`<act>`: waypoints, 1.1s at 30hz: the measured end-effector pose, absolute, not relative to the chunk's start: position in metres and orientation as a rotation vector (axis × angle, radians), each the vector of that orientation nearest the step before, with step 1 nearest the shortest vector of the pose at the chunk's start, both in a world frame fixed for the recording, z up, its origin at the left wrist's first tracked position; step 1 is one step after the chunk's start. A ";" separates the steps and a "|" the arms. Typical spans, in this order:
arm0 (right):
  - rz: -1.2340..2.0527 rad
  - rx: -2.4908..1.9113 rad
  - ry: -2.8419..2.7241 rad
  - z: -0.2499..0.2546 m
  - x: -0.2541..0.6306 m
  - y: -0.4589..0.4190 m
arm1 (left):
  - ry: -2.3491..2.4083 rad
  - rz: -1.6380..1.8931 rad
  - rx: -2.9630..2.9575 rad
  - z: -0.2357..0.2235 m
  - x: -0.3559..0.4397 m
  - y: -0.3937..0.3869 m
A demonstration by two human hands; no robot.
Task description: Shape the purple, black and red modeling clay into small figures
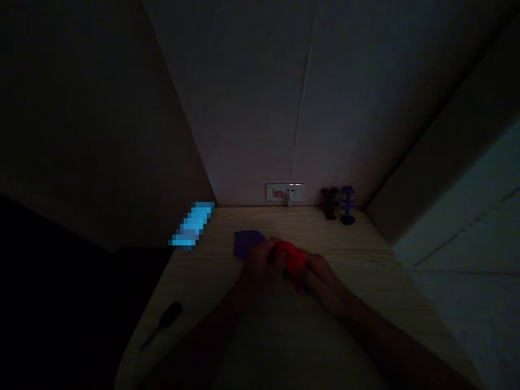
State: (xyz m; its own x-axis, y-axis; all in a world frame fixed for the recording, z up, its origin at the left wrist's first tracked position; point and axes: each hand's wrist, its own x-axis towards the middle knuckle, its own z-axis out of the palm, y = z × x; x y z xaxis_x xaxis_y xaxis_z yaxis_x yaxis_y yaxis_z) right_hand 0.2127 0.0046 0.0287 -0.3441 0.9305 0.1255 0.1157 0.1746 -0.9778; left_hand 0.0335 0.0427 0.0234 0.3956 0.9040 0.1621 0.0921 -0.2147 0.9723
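Observation:
Both of my hands meet above the middle of the wooden table, around a bright red, soft-looking lump (291,259) that resembles modelling clay. My left hand (260,262) closes on its left side, with the thumb and fingers bent against it. On the other side, the curled fingers of my right hand (320,276) grip it. A small part of the red material hangs below the fingers. Just behind my left hand lies a flat purple piece (247,244), partly covered by that hand. Dim light hides the finer shape of the red lump.
A dark spoon-shaped thing (164,322) lies at the table's left. A glowing, blurred-out rectangular screen (193,225) is at the back left edge. Two small upright figures, one brown (330,203) and one purple (347,205), stand by the wall near a socket panel (278,193).

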 end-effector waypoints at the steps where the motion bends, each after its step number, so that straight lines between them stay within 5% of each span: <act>1: 1.226 -1.029 -1.653 0.031 0.212 0.004 | 0.918 0.978 1.621 0.024 0.033 0.042; 17: 0.751 -1.234 -1.935 0.040 0.214 0.011 | 0.795 1.003 1.693 0.022 0.032 0.041; 33: 1.115 -1.176 -1.661 0.032 0.210 0.008 | 1.149 1.056 1.783 0.030 0.034 0.036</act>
State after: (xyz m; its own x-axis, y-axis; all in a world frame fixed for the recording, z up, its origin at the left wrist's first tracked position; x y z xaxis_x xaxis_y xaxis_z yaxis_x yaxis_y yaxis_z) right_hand 0.2096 0.0078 0.0319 -0.2497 0.9615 0.1146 0.2585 0.1803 -0.9491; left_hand 0.0340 0.0356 0.0299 0.2556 0.9371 0.2377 0.3153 -0.3132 0.8958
